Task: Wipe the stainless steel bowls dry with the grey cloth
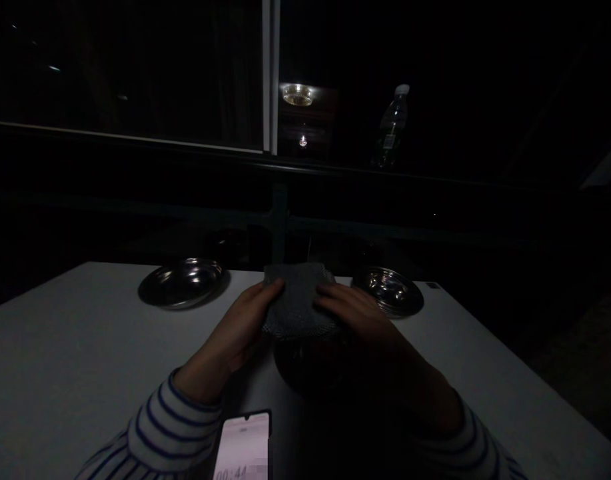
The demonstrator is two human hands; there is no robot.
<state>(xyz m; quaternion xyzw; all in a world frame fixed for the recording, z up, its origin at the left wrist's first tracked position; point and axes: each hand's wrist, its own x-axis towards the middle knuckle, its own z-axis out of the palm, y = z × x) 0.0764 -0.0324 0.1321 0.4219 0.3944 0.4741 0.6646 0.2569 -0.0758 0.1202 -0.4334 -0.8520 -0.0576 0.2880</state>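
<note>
A folded grey cloth (298, 303) with a patterned edge is held up in front of me, above the white table. My left hand (248, 320) grips its left side, thumb on top and the other fingers hidden beneath. On the right side, my right hand (355, 310) has its fingers bent over the cloth's upper face; its thumb is hidden. Directly below the cloth a dark round bowl-like thing (305, 370) shows in part, mostly lost in shadow. Whether the cloth touches it I cannot tell.
Shiny metal bowls stand at the table's far side, one at the left (182, 283) and one at the right (390, 291). A lit phone (242, 443) lies near my left forearm. Behind the white table (50, 353), a plastic bottle (392, 127) stands by the dark window.
</note>
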